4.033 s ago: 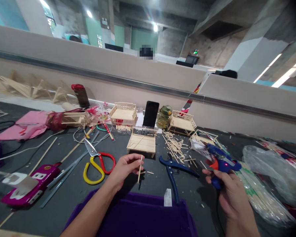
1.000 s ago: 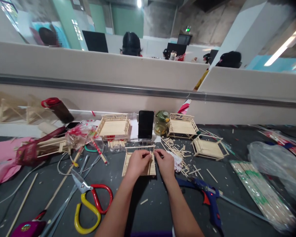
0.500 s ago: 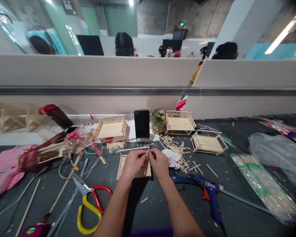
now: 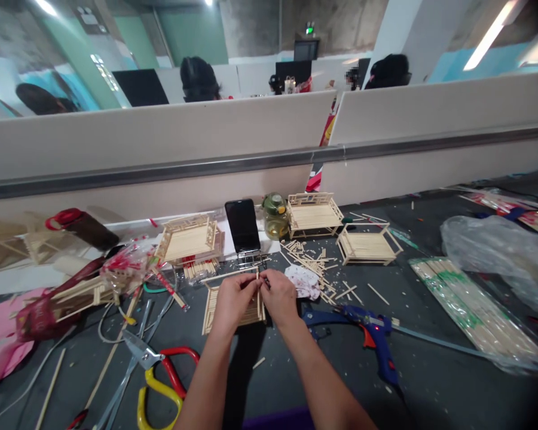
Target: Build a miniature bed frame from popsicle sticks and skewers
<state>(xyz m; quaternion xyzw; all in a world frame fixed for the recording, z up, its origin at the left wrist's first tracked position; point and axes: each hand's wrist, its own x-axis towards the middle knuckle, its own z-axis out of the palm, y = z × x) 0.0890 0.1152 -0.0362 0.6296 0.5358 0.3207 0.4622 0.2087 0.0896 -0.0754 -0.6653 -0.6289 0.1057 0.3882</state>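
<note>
In the middle of the bench sits a small model bed frame [image 4: 210, 312] built from thin wooden sticks, partly covered by my hands. My left hand [image 4: 235, 298] reaches over its slatted base, fingers closed in a pinch at the far right corner. Facing it, my right hand [image 4: 280, 294] pinches at the same corner from the right side. Between the fingertips a short wooden stick [image 4: 258, 275] stands upright; its lower end is hidden by the fingers. A crumpled white cloth [image 4: 302, 282] lies just right of my right hand.
A phone [image 4: 242, 226] on a stand and a green bottle [image 4: 275, 216] stand behind. Finished model beds [image 4: 314, 217] line the back. Scissors [image 4: 170, 364] lie front left, a blue glue gun [image 4: 376, 334] front right. Loose sticks [image 4: 314, 263] and bagged sticks [image 4: 470, 310] lie rightward.
The camera view has tilted and swung to the right, so the scene sits farther left. Both hands keep their pinch at the same corner of the model bed, with little visible movement.
</note>
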